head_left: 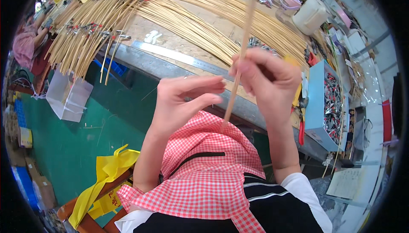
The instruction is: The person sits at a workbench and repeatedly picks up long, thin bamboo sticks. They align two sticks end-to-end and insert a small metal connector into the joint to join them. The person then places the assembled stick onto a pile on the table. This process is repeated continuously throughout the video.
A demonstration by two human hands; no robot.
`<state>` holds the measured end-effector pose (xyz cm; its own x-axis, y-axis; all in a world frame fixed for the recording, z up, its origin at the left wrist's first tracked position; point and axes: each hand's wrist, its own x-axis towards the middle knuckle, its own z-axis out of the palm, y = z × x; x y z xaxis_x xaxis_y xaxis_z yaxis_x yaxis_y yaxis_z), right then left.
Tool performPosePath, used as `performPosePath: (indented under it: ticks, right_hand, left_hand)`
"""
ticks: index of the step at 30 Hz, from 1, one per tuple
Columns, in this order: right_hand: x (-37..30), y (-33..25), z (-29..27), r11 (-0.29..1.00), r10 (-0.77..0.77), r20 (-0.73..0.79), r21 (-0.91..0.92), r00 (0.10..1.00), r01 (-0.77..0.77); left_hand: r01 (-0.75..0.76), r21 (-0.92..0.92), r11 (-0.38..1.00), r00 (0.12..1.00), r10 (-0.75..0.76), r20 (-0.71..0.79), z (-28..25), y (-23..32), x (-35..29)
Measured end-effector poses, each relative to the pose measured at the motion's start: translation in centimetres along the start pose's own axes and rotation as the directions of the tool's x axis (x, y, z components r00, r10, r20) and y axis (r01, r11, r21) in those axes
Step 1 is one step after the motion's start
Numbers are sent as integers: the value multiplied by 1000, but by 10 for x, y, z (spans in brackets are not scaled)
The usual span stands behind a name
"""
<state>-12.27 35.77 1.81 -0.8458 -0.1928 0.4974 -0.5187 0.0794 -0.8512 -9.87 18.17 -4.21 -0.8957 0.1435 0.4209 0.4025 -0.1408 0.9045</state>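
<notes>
A long thin bamboo stick (248,28) stands nearly upright in front of me, slightly blurred, its lower end above my red-checked apron (200,194). My right hand (268,73) is closed on it, pinching it between thumb and fingers. To the left of the stick, my left hand (185,101) has its thumb and fingers apart, with nothing I can make out between them. Beyond both hands, a metal ruler (179,57) lies along the table's near edge. Bundles of long bamboo sticks (191,28) stretch across the table behind it.
At the left, many sticks with metal clips (91,30) overhang the table edge. A blue box of clips (315,105) stands at the right, near red-handled pliers (301,133). A white jug (311,15) is at the back right. Yellow cloth (102,177) hangs over a wooden chair.
</notes>
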Motion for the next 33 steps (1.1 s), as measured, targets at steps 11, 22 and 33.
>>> performPosePath:
  ticks: [11,22,33]
  right_hand:
    - [-5,8,-19,984,-178,-144,-56,973,172]
    - [-23,20,-16,982,-58,-97,-185,994,39]
    - [-5,47,42,978,187,-184,130,965,-164]
  left_hand:
    - [-202,315,927,973,155,170,25,-1,44]
    - [-273,455,848,960,206,191,23,-25,28]
    - [-110,655,748,959,252,-127,4,-25,-4]
